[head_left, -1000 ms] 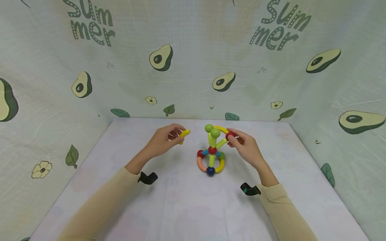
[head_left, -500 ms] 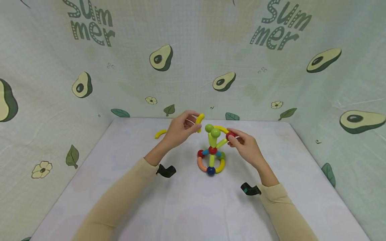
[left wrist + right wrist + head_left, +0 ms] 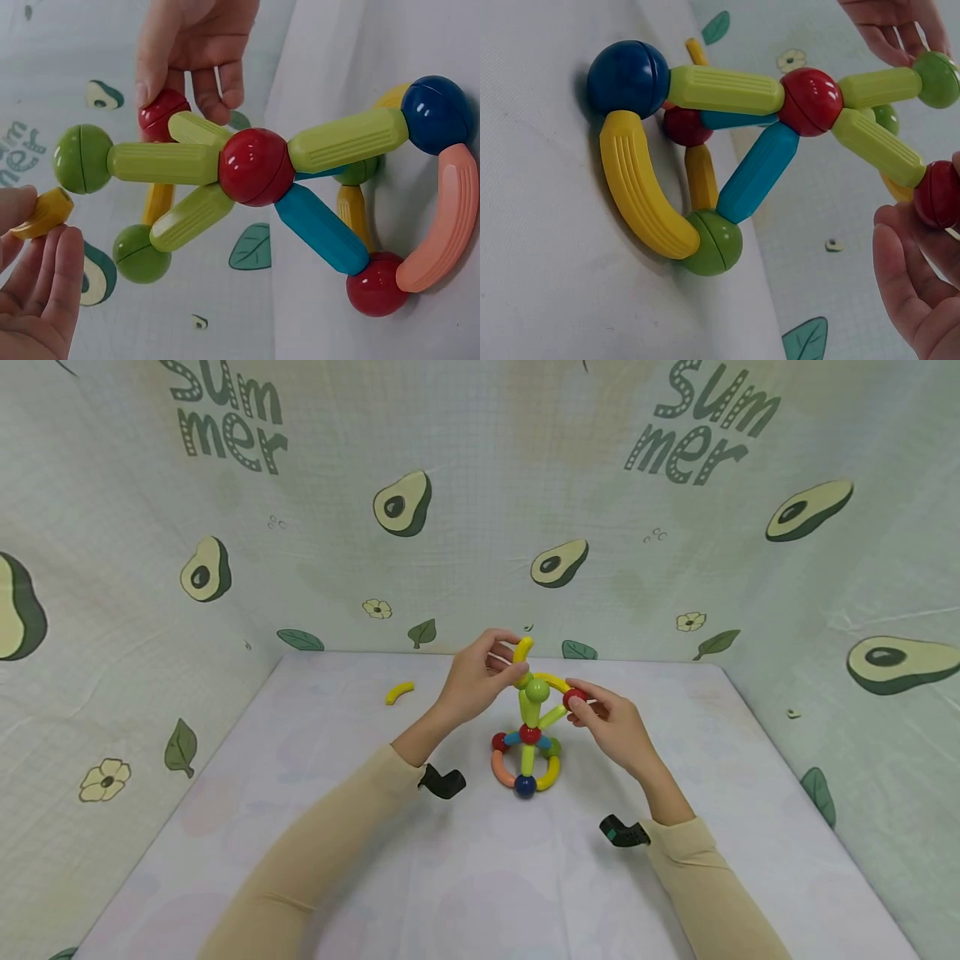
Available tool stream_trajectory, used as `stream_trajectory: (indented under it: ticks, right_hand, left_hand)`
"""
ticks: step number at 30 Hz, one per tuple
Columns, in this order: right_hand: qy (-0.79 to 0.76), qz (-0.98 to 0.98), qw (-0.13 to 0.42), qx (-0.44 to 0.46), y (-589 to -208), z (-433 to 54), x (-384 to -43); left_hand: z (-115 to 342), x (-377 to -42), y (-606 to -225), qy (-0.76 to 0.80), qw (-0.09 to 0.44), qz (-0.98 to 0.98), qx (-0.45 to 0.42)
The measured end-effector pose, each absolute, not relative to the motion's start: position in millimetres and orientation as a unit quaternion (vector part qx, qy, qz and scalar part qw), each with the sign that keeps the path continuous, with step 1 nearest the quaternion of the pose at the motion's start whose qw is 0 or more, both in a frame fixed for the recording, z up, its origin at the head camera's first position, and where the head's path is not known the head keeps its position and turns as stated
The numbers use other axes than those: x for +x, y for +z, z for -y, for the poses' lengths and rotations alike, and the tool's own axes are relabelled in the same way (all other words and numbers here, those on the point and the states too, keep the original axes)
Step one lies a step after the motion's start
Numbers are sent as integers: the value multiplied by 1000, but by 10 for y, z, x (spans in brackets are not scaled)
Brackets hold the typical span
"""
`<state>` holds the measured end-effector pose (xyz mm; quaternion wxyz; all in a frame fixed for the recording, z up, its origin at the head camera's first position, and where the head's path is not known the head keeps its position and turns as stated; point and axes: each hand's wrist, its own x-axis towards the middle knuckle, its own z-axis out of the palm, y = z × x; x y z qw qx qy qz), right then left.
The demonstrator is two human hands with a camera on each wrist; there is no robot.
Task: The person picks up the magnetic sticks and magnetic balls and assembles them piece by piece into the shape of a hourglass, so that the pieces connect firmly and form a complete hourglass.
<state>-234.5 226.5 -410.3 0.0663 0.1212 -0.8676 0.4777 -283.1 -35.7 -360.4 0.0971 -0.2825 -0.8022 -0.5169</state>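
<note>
My left hand [image 3: 482, 675] pinches a yellow curved rod [image 3: 523, 648] between thumb and fingers. It is at the top of a ball-and-stick structure, close to the upper green balls [image 3: 82, 159]; whether it touches one I cannot tell. With thumb and fingertips, my right hand [image 3: 617, 727] holds a red ball [image 3: 939, 195] on the structure's upper right. Light green rods [image 3: 165, 163] spread from a central red ball [image 3: 256, 166]. The base ring joins a dark blue ball [image 3: 628, 79], a yellow curved rod [image 3: 641, 187], blue rods [image 3: 322, 229] and a salmon curved rod [image 3: 444, 217].
A loose yellow curved rod [image 3: 400, 692] lies on the table [image 3: 480, 877], left of the structure and behind my left forearm. A patterned cloth [image 3: 480, 593] stands upright along the back and both sides. Dark wrist cameras [image 3: 442, 782] jut inward from both sleeves.
My left hand has moved right and away from me with its yellow rod, up to the structure's top. The loose yellow rod has come into sight behind it. The right hand stays on the red ball.
</note>
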Motion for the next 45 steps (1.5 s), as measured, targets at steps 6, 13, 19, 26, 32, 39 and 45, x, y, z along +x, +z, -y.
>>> stream_trajectory:
  ticks: [6, 13, 19, 26, 32, 39, 45]
  right_hand:
    - [480, 866, 64, 123, -4105, -2259, -2342]
    - [479, 867, 64, 122, -4106, -2263, -2336]
    - [482, 866, 64, 120, -4123, -2273, -2325]
    - [478, 868, 67, 118, -4139, -2274, -2326]
    - [475, 870, 66, 115, -4122, -2270, -2331]
    - [473, 871, 68, 117, -4110, -2265, -2330]
    - [475, 869, 69, 120, -4117, -2261, -2334]
  left_hand:
    - [307, -2827, -3616, -530, 85, 797, -278]
    - [307, -2799, -3613, -531, 63, 790, -299]
    - [301, -2780, -3595, -529, 44, 787, -314]
    - [338, -2748, -3595, -523, 42, 795, -304]
    - [422, -2722, -3589, -519, 31, 804, -289]
    - [550, -2726, -3576, -528, -13, 807, -264]
    - [665, -2760, -3590, -515, -33, 818, -252]
